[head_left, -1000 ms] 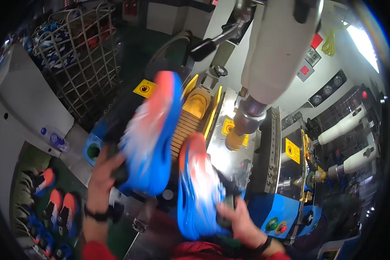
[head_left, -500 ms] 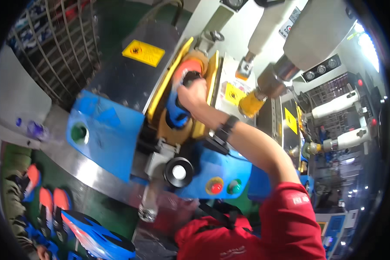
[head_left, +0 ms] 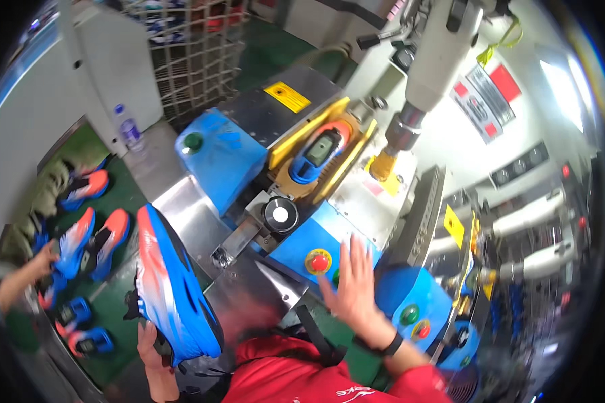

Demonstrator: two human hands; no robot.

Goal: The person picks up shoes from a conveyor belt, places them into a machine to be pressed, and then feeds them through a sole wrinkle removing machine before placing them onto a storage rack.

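The left hand, at lower left, is clamped on the heel end of a blue, white and coral running shoe, which is tilted, toe upward, above the green floor. The right hand is spread, fingers apart, just beside the red push button on a blue control housing; whether its fingers touch the housing cannot be told. A second running shoe, with a dark insert in its collar, rests in the press cradle between two yellow side pads. A yellow-tipped press head hangs to the right of the cradle. At far left, a co-worker's hand touches a floor-level shoe. A plastic bottle stands near the wire-mesh cart.
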